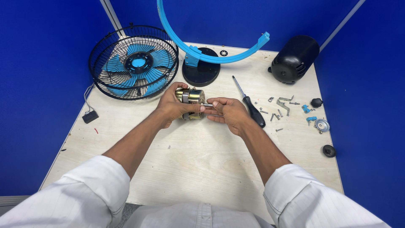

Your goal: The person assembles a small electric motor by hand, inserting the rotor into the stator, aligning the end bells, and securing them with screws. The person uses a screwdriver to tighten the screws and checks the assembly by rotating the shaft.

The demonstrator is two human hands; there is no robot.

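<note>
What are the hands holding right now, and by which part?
The left hand grips the brass-coloured fan motor around its body. The right hand pinches the motor's steel shaft at its tip.

White shirt, sleeves rolled above elbows, buttoned front.

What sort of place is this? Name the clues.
Probably a small repair or assembly bench: a plywood table between blue partition walls, with a fan cage, a screwdriver and loose screws.
</note>
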